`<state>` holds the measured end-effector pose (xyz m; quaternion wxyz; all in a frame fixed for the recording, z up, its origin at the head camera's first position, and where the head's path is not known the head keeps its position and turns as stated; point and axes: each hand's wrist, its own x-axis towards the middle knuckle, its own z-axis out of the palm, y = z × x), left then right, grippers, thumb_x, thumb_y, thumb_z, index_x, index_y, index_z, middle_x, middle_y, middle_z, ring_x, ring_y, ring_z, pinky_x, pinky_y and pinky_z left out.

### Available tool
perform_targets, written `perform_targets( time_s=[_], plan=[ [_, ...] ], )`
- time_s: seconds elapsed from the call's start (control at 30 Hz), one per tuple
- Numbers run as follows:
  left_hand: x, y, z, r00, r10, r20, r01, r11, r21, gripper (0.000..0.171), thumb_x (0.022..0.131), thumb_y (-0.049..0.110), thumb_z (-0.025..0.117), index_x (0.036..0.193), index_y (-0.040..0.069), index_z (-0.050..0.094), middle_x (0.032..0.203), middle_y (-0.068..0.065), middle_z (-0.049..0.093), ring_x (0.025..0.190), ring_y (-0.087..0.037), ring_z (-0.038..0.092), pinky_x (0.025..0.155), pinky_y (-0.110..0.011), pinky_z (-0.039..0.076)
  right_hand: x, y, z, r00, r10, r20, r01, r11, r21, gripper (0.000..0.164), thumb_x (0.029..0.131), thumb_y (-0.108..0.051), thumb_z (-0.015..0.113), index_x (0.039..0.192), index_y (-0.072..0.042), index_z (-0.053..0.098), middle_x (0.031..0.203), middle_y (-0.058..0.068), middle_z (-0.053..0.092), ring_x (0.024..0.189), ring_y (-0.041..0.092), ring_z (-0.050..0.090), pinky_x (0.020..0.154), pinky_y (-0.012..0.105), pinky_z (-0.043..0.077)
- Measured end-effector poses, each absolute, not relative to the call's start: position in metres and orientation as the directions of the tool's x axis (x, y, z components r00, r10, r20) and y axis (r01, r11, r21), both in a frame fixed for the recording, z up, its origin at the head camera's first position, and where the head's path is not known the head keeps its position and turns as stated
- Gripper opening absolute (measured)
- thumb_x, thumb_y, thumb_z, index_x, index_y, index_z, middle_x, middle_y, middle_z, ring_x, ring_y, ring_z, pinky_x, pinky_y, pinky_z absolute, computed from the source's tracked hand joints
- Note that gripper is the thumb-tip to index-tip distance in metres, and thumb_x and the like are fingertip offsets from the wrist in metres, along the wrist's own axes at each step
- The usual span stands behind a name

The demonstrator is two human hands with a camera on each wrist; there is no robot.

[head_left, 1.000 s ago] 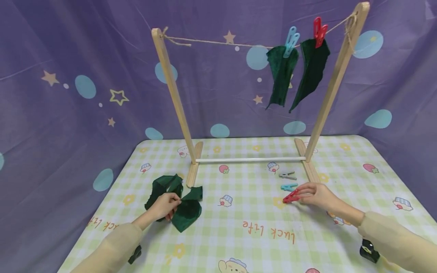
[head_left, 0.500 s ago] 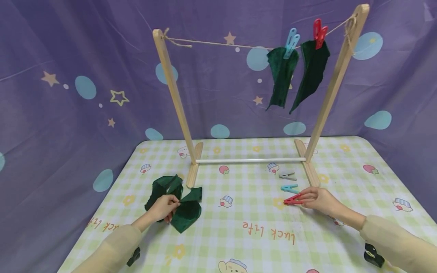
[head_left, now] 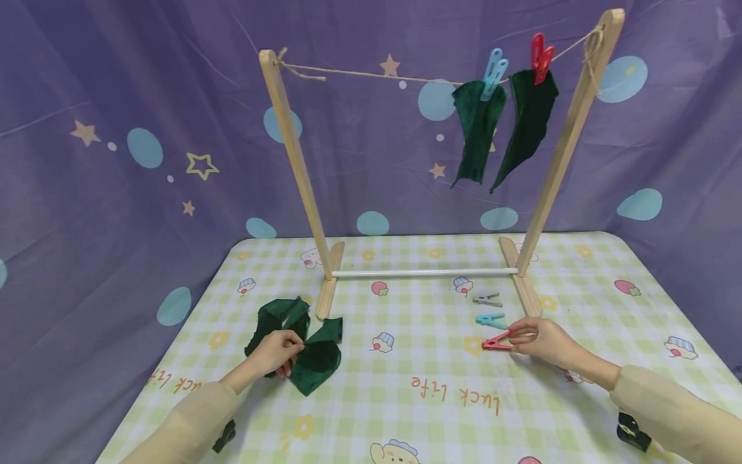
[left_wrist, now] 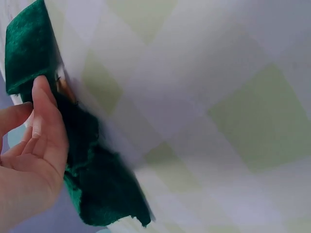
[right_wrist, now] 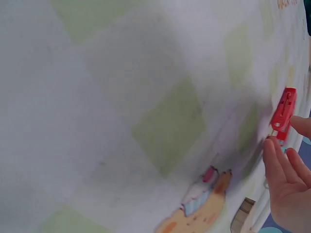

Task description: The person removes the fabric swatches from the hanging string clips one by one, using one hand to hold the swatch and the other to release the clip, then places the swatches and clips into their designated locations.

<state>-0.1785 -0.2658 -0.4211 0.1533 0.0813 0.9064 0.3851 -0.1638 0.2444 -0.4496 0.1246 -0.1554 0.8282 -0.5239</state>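
Observation:
My left hand [head_left: 277,353] pinches a dark green velvety cloth [head_left: 319,361] between thumb and fingertips at the left of the table; the left wrist view shows its folded-over strip [left_wrist: 29,53] above the fingers. Another green cloth [head_left: 275,319] lies just behind that hand. At the right, my right hand [head_left: 536,339] has thumb and fingertips around the near end of a red clothespin [head_left: 495,343], which lies low over the tablecloth. In the right wrist view, the red clothespin [right_wrist: 284,109] sits between thumb and forefinger. A light blue clothespin [head_left: 490,319] and a grey clothespin [head_left: 487,299] lie behind it.
A wooden frame with a left post [head_left: 298,161], a right post [head_left: 570,142] and a white crossbar [head_left: 426,273] stands at the back. Two green cloths hang from its string [head_left: 371,74] under a blue clothespin [head_left: 493,74] and a red one [head_left: 540,59].
My right hand has shifted slightly right and toward me, and the red clothespin has turned to lie flatter with its V shape showing. The left hand and its cloth stay put.

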Motion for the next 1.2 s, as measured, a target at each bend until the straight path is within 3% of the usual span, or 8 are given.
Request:
perform_targets(
  time_s=[0.23,0.4,0.67,0.83,1.07,1.2],
  plan=[
    [-0.182,-0.268,-0.413,-0.955,0.213,-0.206,0.011,0.721,0.693,0.012,0.088,0.005,0.049,0.087,-0.002,0.059,0.061,-0.009,0.058,0.046,-0.021,0.056,0.042,-0.031,0.048,-0.169,0.248,-0.437,-0.941,-0.336,-0.041,-0.150,0.521,-0.841,0.032,0.080,-0.007,0.063,0.106,0.009,0.055,0.103,0.025,0.058,0.088,0.031,0.061,0.066,0.026,0.052],
    [-0.188,-0.268,-0.401,-0.951,0.246,-0.188,0.045,0.710,0.702,0.015,0.089,0.008,0.050,0.091,-0.005,0.058,0.064,-0.012,0.060,0.049,-0.022,0.056,0.045,-0.032,0.048,-0.175,0.250,-0.416,-0.939,-0.345,0.002,-0.191,0.515,-0.835,0.036,0.083,-0.010,0.061,0.111,0.011,0.052,0.106,0.025,0.057,0.091,0.029,0.060,0.069,0.027,0.051],
    [-0.203,-0.259,-0.373,-0.948,0.278,-0.156,0.084,0.692,0.717,0.023,0.090,0.013,0.050,0.099,-0.007,0.057,0.069,-0.008,0.061,0.058,-0.021,0.058,0.053,-0.032,0.049,-0.187,0.252,-0.383,-0.948,-0.314,0.054,-0.219,0.518,-0.827,0.035,0.085,-0.015,0.060,0.112,0.006,0.054,0.107,0.024,0.058,0.084,0.004,0.060,0.067,0.029,0.051],
    [-0.212,-0.252,-0.358,-0.945,0.310,-0.100,0.137,0.657,0.742,0.024,0.091,0.012,0.050,0.102,-0.008,0.057,0.074,-0.011,0.062,0.062,-0.024,0.060,0.054,-0.033,0.050,-0.194,0.254,-0.367,-0.950,-0.296,0.102,-0.252,0.527,-0.812,0.032,0.086,-0.016,0.059,0.111,0.004,0.056,0.105,0.022,0.059,0.084,-0.002,0.059,0.069,0.021,0.049],
    [-0.221,-0.238,-0.340,-0.938,0.345,-0.015,0.226,0.645,0.730,0.026,0.090,0.012,0.049,0.104,-0.010,0.056,0.081,-0.017,0.063,0.067,-0.028,0.060,0.058,-0.031,0.050,-0.203,0.253,-0.341,-0.939,-0.280,0.199,-0.317,0.487,-0.814,0.028,0.085,-0.009,0.059,0.108,0.007,0.056,0.095,-0.002,0.065,0.082,-0.004,0.059,0.069,0.014,0.047],
    [-0.225,-0.227,-0.326,-0.931,0.365,0.022,0.266,0.633,0.727,0.027,0.091,0.015,0.050,0.106,-0.007,0.057,0.086,-0.017,0.062,0.071,-0.030,0.059,0.061,-0.032,0.051,-0.207,0.254,-0.324,-0.929,-0.285,0.237,-0.352,0.476,-0.806,0.028,0.085,-0.008,0.058,0.109,0.008,0.056,0.095,-0.009,0.064,0.083,-0.005,0.058,0.070,0.012,0.046]
  ],
)
